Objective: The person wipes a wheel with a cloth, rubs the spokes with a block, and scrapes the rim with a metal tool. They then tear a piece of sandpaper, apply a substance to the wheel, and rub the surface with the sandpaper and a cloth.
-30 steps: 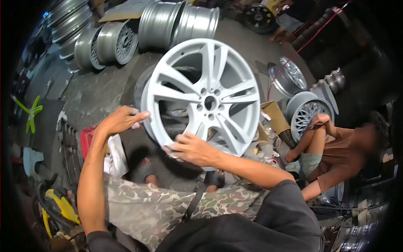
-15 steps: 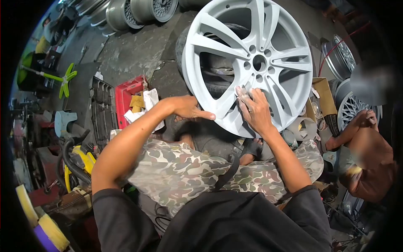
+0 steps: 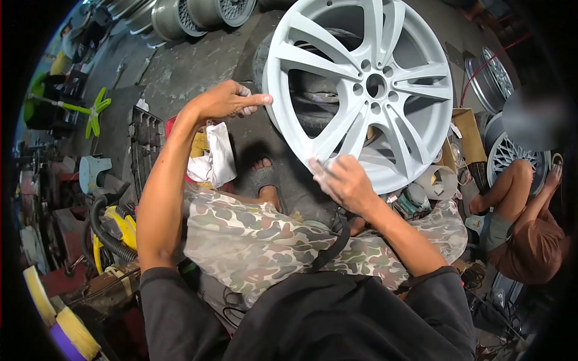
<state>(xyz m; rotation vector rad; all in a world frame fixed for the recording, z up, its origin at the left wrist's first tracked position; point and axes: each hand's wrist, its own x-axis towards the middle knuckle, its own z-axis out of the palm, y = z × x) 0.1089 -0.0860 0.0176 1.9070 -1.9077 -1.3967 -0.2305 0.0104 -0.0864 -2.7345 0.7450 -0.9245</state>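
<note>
A pale grey, matt alloy wheel rim (image 3: 355, 129) lies face up, tilted, on a dark tire (image 3: 313, 114). My left hand (image 3: 229, 101) is at its left edge, thumb stretched out to the lip, the other fingers curled and dusted white. They do not wrap around the rim, so I count this hand as open. Low on the rim, my right hand (image 3: 344, 183) is closed, its dusty fingertips pressed against the face near a spoke's outer end. A small greyish patch shows at those fingertips; what they hold is too small to name.
White paper (image 3: 215, 159) lies to the left over a red container. A cardboard box (image 3: 465, 135) and a roll (image 3: 438, 182) stand to the right. More rims (image 3: 171, 21) are at the back. Another person (image 3: 530, 234) sits at the right. A yellow machine with a black hose (image 3: 117, 225) is left.
My left hand has moved up along the rim's left edge. My right hand has slid down and left from near the hub to the outer part of the rim.
</note>
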